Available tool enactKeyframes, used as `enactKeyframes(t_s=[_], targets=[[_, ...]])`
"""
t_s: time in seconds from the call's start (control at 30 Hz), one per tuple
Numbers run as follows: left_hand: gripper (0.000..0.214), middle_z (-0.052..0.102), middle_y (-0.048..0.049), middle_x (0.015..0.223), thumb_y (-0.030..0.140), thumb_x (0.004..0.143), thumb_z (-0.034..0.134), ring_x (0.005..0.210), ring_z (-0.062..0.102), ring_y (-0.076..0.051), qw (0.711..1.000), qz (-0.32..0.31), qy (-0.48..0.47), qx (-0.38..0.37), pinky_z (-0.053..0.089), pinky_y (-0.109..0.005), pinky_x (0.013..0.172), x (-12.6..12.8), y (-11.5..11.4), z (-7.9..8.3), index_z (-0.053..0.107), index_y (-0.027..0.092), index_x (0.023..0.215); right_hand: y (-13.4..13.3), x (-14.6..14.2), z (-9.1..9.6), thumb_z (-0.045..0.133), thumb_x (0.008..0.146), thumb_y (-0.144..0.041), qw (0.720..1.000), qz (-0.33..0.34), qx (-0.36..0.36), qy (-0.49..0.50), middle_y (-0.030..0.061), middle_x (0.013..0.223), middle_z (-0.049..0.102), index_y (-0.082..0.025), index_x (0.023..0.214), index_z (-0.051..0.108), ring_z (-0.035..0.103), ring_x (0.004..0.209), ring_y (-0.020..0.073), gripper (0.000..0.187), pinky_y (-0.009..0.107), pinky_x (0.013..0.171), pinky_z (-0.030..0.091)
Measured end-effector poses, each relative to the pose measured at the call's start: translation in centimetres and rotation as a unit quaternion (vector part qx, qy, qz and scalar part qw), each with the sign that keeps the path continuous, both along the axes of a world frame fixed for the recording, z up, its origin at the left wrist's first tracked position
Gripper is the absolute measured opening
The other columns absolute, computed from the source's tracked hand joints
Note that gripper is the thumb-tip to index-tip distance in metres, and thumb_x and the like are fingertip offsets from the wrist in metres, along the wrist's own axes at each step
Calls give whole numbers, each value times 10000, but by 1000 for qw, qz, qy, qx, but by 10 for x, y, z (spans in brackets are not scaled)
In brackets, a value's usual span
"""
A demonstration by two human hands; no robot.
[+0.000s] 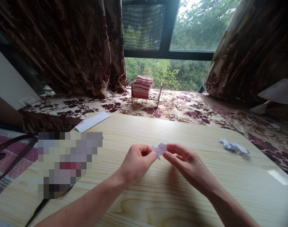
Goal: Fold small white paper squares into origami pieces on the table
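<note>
A small folded piece of white paper (160,150) is held up between my two hands, over the middle of the wooden table (139,205). My left hand (138,160) pinches its left edge between thumb and fingers. On the right edge, my right hand (183,160) closes thumb and forefinger around the paper. Parts of the folds are hidden behind my fingertips. More folded white paper pieces (234,147) lie to the right on the table, apart from my hands.
A flat white paper strip (93,121) lies at the table's far left edge. Near it is a pixelated area with a dark strap. Beyond the table, a small wooden rack (158,97) bears folded pink-striped cloths (142,86). A lamp (277,91) stands at right.
</note>
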State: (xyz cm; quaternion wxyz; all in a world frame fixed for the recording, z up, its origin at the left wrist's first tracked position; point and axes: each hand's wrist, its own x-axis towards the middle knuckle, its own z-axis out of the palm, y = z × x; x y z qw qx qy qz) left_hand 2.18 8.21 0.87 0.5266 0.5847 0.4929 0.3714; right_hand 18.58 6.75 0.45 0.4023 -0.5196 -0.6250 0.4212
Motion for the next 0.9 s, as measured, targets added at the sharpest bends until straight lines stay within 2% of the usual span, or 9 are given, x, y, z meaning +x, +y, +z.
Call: enactKeyframes(t_s=[0.07, 0.13, 0.2, 0.3, 0.43, 0.5, 0.63, 0.73, 0.9], targets=[[243, 388, 44, 523, 266, 722, 551, 524, 340, -91, 999, -1, 26, 28, 263, -226, 485, -1, -1, -1, 461, 167, 520, 1, 3, 1, 600, 807, -418, 999, -28, 35, -12, 49, 903, 670, -186, 906, 647, 622, 820, 196, 257, 310, 719, 477], [222, 420, 36, 544, 242, 734, 539, 540, 380, -98, 997, -17, 53, 57, 282, -222, 483, -1, -3, -1, 481, 166, 534, 1, 4, 0, 572, 825, -402, 996, -51, 75, -22, 62, 934, 672, -190, 918, 656, 627, 838, 205, 246, 320, 719, 482], [230, 440, 29, 563, 227, 741, 536, 556, 408, -104, 993, -36, 76, 84, 290, -222, 483, -1, -4, -1, 477, 167, 526, 1, 4, -2, 550, 840, -376, 994, -45, 98, -31, 64, 943, 673, -191, 909, 665, 629, 828, 200, 229, 314, 704, 482], [238, 476, 20, 574, 238, 748, 557, 577, 439, -111, 992, -30, 77, 94, 315, -223, 500, -2, -4, 1, 498, 162, 530, 1, 3, -4, 558, 840, -357, 995, -30, 89, -39, 39, 842, 676, -189, 862, 667, 619, 755, 179, 201, 298, 686, 474], [199, 555, -1, 610, 294, 764, 591, 587, 464, -116, 998, -3, 17, 62, 352, -229, 527, -3, 0, 4, 619, 137, 645, 1, 4, -4, 554, 846, -381, 998, -27, 47, -22, 20, 751, 662, -185, 801, 648, 607, 712, 168, 222, 298, 688, 471], [188, 578, -10, 638, 282, 771, 591, 610, 484, -123, 998, -2, 6, 69, 371, -236, 556, -4, 1, 5, 641, 133, 669, 1, 4, -4, 564, 840, -381, 998, -32, 42, -16, 32, 806, 661, -185, 823, 646, 612, 753, 177, 213, 312, 710, 477], [185, 584, -11, 667, 216, 773, 585, 670, 526, -136, 989, -13, 47, 139, 405, -244, 639, -4, -1, 9, 619, 148, 605, 0, 2, -7, 584, 830, -361, 996, -38, 76, 4, 71, 1071, 613, -215, 1011, 638, 599, 951, 213, 239, 349, 780, 487], [187, 586, -8, 673, 190, 780, 576, 679, 536, -135, 986, -17, 58, 153, 418, -244, 664, -2, -3, 10, 612, 155, 600, 0, 0, -9, 580, 838, -354, 995, -11, 103, 4, 78, 1078, 585, -206, 895, 667, 577, 997, 220, 180, 358, 801, 491], [152, 606, -12, 681, 195, 780, 589, 685, 550, -140, 989, -13, 48, 139, 425, -248, 664, -2, -2, 8, 625, 148, 639, -1, -3, -9, 572, 848, -374, 995, 12, 96, 16, 76, 990, 580, -183, 778, 657, 582, 892, 197, 221, 321, 723, 504]])
